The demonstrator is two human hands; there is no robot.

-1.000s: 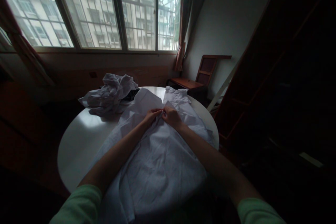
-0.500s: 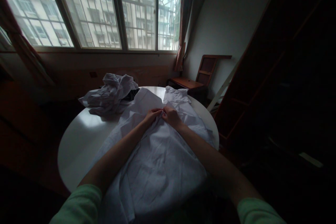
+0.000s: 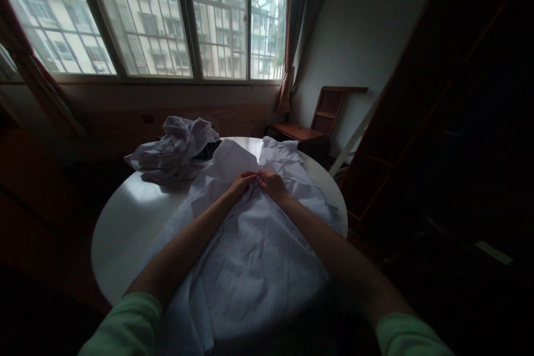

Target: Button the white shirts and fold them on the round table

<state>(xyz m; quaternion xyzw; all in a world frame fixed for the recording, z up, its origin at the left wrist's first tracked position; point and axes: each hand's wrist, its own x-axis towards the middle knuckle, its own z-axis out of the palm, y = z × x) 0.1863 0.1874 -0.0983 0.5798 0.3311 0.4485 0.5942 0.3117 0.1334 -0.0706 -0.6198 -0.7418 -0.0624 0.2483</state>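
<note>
A white garment [image 3: 250, 256], which looks like a coat or shirt, lies spread over the round white table [image 3: 120, 233] and hangs off its near edge. Around the middle of its front, my left hand [image 3: 242, 182] pinches the cloth between thumb and fingers. My right hand [image 3: 272, 183] is closed on the same spot from the other side, the fingertips of both hands nearly meeting. Whatever small part sits between the fingertips is too small to make out. Beyond my right hand, a gathered part of the cloth [image 3: 281, 151] rests near the far edge.
On the table's far left sits a crumpled heap of white cloth [image 3: 179, 147] with a dark striped piece beside it. A wooden chair [image 3: 306, 132] stands behind the table by the wall. To the right leans a dark wooden frame [image 3: 375, 178]. Barred windows [image 3: 154, 16] run along the back.
</note>
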